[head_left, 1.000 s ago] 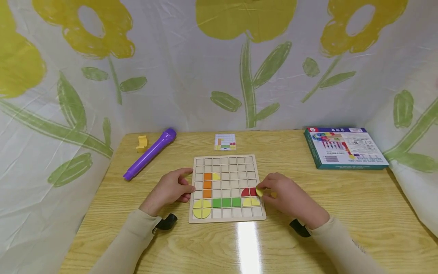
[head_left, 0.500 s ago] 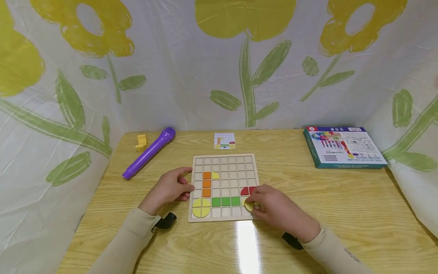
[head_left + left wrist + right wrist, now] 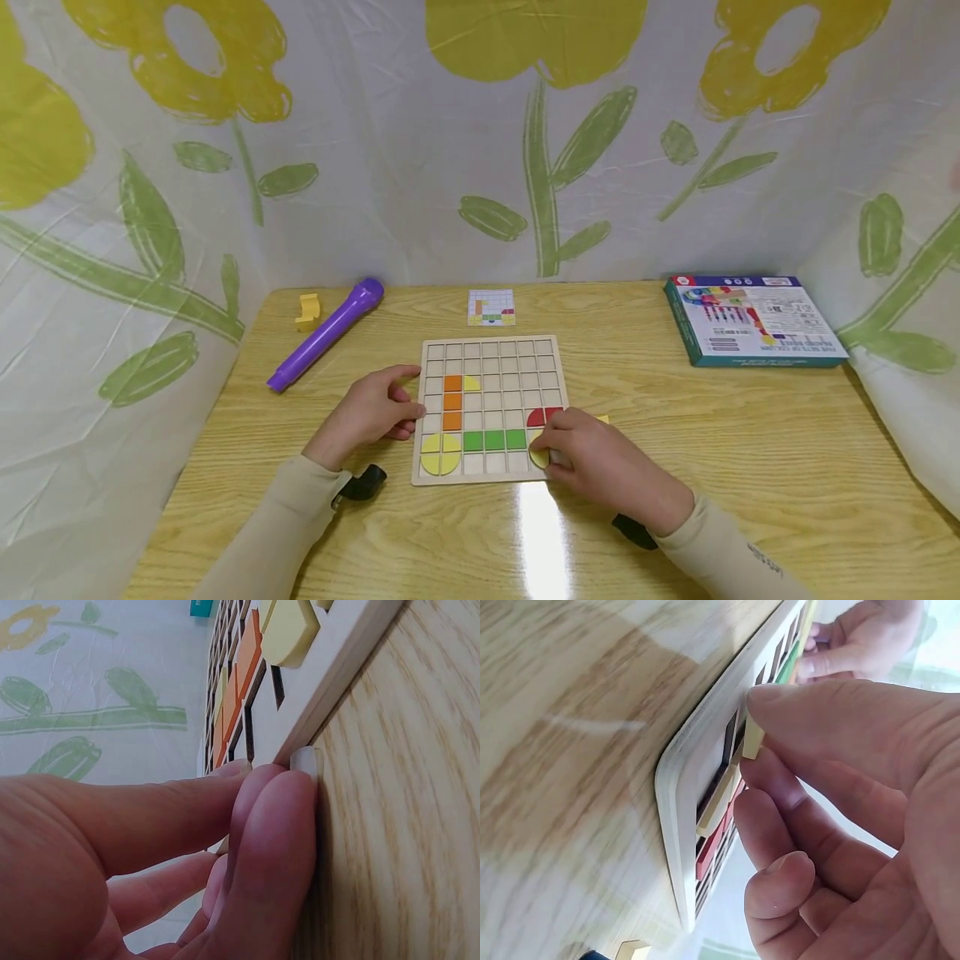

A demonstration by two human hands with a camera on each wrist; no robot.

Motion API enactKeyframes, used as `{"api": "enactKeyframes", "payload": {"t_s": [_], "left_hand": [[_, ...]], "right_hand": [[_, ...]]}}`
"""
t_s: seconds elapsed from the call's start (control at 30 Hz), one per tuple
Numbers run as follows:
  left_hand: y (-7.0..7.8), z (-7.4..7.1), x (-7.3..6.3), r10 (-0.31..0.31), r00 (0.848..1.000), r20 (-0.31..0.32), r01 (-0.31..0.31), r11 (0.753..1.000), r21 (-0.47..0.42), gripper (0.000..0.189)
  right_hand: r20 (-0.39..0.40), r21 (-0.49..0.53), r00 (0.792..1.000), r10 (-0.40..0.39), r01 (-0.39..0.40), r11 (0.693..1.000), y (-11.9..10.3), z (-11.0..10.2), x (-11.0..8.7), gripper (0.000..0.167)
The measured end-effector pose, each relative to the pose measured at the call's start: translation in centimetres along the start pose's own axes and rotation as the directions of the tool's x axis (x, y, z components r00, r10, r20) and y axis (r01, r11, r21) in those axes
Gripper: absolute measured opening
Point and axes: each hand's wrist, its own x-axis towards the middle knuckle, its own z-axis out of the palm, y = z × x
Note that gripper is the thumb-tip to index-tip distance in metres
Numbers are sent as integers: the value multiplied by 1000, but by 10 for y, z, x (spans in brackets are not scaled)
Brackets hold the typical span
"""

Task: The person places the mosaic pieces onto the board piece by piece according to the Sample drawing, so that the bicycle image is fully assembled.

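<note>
A wooden grid board (image 3: pixel 510 369) lies flat on the table. My left hand (image 3: pixel 375 408) holds its left edge, thumb and fingers meeting at the rim in the left wrist view. Over the lower right cells, my right hand (image 3: pixel 607 454) pinches a yellow quarter-circle tile (image 3: pixel 753 739) between thumb and fingers; this tile looks tilted above the cells. Orange square tiles (image 3: pixel 452 400), green square tiles (image 3: pixel 494 439), red tiles (image 3: pixel 536 417) and a yellow circle of quarter tiles (image 3: pixel 441 454) sit in the board. The right hand hides part of its lower right corner.
Behind the board lies a pattern card (image 3: pixel 491 307). A purple microphone-shaped tube (image 3: pixel 326 336) and a small yellow stand (image 3: pixel 308 312) are at back left, a game box (image 3: pixel 753 323) at back right. A yellow tile (image 3: pixel 603 419) shows beyond the right hand.
My right hand has moved left and down with the yellow tile, from the board's right edge to its lower right cells. The left hand has stayed at the left edge.
</note>
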Motion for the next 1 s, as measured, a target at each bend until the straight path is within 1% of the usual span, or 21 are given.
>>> {"api": "enactKeyframes", "payload": {"t_s": [0.23, 0.33, 0.6, 0.73, 1.0], "left_hand": [[-1, 1, 2, -6, 1000, 0, 6, 1000, -14, 72], [-2, 1, 2, 2, 1000, -1, -2, 1000, -8, 71], [-3, 0, 2, 13, 1000, -1, -13, 1000, -6, 72], [-3, 0, 2, 11, 1000, -1, -11, 1000, -12, 72], [-2, 0, 2, 14, 1000, -5, -14, 1000, 8, 71]], "right_hand": [[12, -12, 1000, 4, -4, 1000, -2, -2, -1, 21], [14, -17, 1000, 0, 0, 1000, -2, -3, -1, 20], [-12, -24, 999, -31, 30, 999, -4, -3, -1, 15], [-19, -29, 999, -31, 30, 999, -3, -2, -1, 16], [-23, -26, 999, -25, 24, 999, -2, -1, -1, 15]]}}
